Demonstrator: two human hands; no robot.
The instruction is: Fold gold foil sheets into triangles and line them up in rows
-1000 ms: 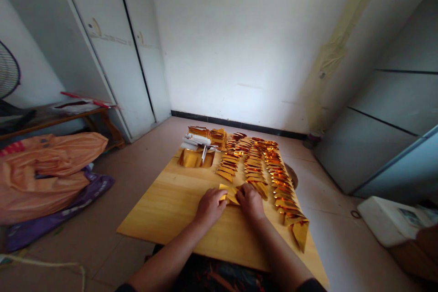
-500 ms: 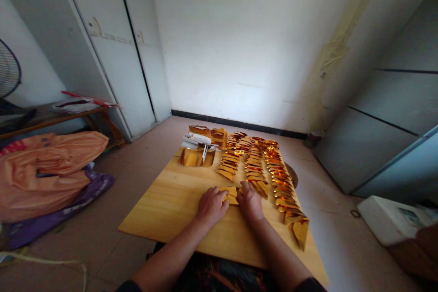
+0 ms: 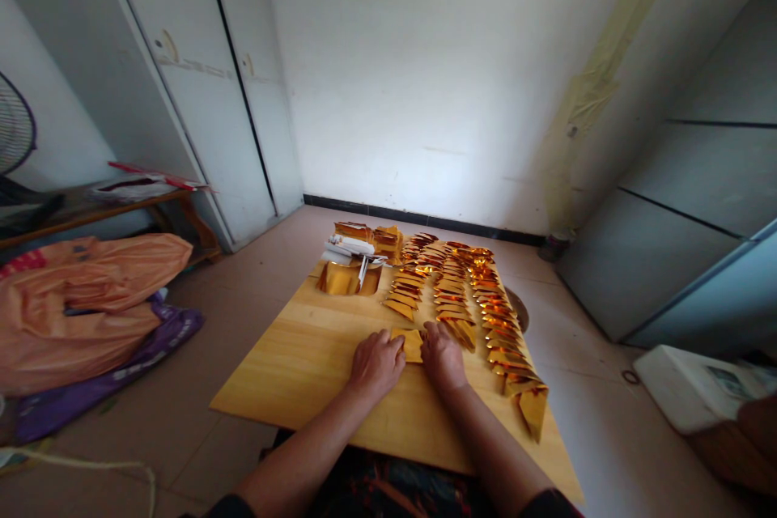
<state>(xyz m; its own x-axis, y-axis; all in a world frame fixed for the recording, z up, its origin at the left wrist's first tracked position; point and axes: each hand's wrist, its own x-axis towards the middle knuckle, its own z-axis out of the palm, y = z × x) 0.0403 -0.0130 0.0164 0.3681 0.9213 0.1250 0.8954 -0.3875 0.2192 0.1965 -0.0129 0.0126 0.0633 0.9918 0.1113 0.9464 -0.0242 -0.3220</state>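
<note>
A pale wooden tabletop [image 3: 285, 372] stands above a pinkish tiled floor [image 3: 234, 332], facing a white wall [image 3: 418, 81] with a dark skirting [image 3: 388, 211]. Grey-white cupboards [image 3: 188, 105] rise on the left; a grey cabinet [image 3: 680, 210] stands on the right, with a white box [image 3: 698, 392] near its foot. At far left, a fan [image 3: 15, 125] sits by a low wooden bench [image 3: 185, 206], and orange sheeting [image 3: 91, 291] lies partly over a purple bag [image 3: 121, 376] on the floor.

Rows of folded gold pieces [image 3: 501, 324] fill the right side and far middle of the tabletop, close beyond and beside the right hand [image 3: 443, 358]. A curved gold sheet [image 3: 340, 278] and white strips [image 3: 352, 247] lie at the far left corner.

The gold paper [image 3: 413, 346] being worked lies on the tabletop between the left hand [image 3: 377, 362] and right hand. Both hands' fingers curl over its ends; whether they pinch or only press, I cannot tell.
</note>
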